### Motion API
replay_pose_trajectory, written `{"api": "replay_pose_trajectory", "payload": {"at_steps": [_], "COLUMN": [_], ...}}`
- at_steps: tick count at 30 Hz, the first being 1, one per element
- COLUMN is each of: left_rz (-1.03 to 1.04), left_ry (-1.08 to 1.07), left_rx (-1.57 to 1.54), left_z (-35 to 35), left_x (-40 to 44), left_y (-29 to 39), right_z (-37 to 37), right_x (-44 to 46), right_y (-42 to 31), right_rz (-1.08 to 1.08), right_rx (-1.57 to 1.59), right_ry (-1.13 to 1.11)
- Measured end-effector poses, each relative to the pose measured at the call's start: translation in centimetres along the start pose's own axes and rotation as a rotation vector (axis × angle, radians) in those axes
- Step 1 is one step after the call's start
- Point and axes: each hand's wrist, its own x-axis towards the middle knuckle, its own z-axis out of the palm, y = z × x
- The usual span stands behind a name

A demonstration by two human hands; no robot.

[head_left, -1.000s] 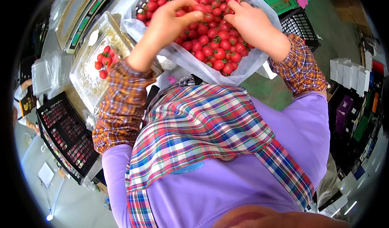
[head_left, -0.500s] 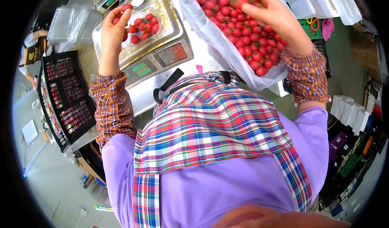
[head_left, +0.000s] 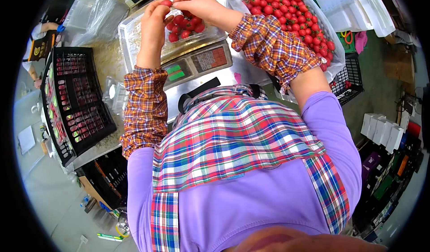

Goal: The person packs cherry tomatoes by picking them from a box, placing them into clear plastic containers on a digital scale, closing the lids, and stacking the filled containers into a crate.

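My left hand (head_left: 153, 28) is closed on a red cherry tomato (head_left: 166, 3) above the scale. My right hand (head_left: 197, 4) meets it there, thumb and fingers pinched close to the same tomato; whether it holds anything is hidden. Just below and right of the fingers, several tomatoes (head_left: 185, 26) lie in a clear plastic container on the scale's tray (head_left: 130, 50). The scale's keypad and green display (head_left: 174, 72) face me. To the right stands a crate lined with white sheeting (head_left: 337, 50), holding many loose tomatoes (head_left: 293, 14).
A black crate (head_left: 83, 99) of packed punnets stands at the left, below stacked clear containers (head_left: 96, 16). Another black crate (head_left: 347, 79) sits low beyond the lined crate. At the far left a co-worker's arm (head_left: 31, 70) shows. White boxes (head_left: 383, 128) are at the right.
My right hand has left the tomato crate and moved left to my left hand above the scale. The view has shifted, so the scale and crates appear farther right than in the middle frame.
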Motion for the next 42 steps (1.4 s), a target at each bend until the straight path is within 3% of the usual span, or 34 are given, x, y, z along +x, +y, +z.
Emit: {"api": "replay_pose_trajectory", "payload": {"at_steps": [4, 10, 13, 16, 17, 20, 25, 28, 29, 32, 34, 36, 38, 41, 42], "left_rz": [0.015, 0.06, 0.235, 0.314, 0.199, 0.231, 0.224, 0.529, 0.534, 0.544, 0.475, 0.42, 0.427, 0.371, 0.345], "left_ry": [-0.078, -0.081, -0.148, -0.2, -0.183, -0.157, -0.187, -0.326, -0.33, -0.212, -0.077, 0.073, 0.17, 0.312, 0.328], "left_rx": [0.146, 0.486, 0.669, 0.501, 0.459, 0.328, 0.388, 0.702, 0.684, 0.583, 0.456, 0.332, 0.231, 0.078, 0.069], "left_z": [-0.1, -0.5, -0.7, -0.8, -0.7, -1.7, -0.5, -1.8, -1.6, -2.3, -4.0, -4.9, -6.8, -8.3, -8.9], "left_x": [-0.4, -0.5, -0.5, -0.3, -0.6, -0.8, -1.3, -1.1, -1.4, -1.9, -2.0, -3.5, -4.0, -5.8, -6.5], "left_y": [-0.5, -0.2, -0.5, -1.3, -1.7, -1.3, -2.6, -2.7, -2.2, -0.7, -0.8, 0.9, 0.7, 1.3, 1.3], "right_z": [-1.0, -2.1, -1.4, 0.0, -0.2, 0.1, -5.5, -9.4, -11.8, -18.6, -23.3, -26.1, -25.5, -22.6, -23.1], "right_x": [1.2, 2.0, 1.8, 0.1, -0.1, -0.7, -2.3, -5.0, -5.4, -7.6, -10.1, -12.7, -15.3, -14.9, -14.7], "right_y": [1.7, 1.0, 0.2, -0.6, 0.0, -1.2, -1.9, -4.9, -4.4, -4.4, -3.4, -1.8, -0.4, -2.0, -1.5], "right_rz": [-0.233, 0.01, 0.033, 0.058, 0.051, 0.008, -0.17, -0.09, -0.142, -0.352, -0.135, 0.327, -0.129, 0.191, 0.124], "right_rx": [-0.17, -0.015, -0.09, -0.126, -0.141, -0.33, -0.426, -0.631, -0.799, -1.2, -1.5, -1.778, -1.865, -1.863, -1.888], "right_ry": [0.138, 0.188, 0.163, 0.056, 0.032, 0.051, 0.07, 0.022, 0.072, 0.201, 0.243, 0.067, 0.157, 0.107, 0.142]}}
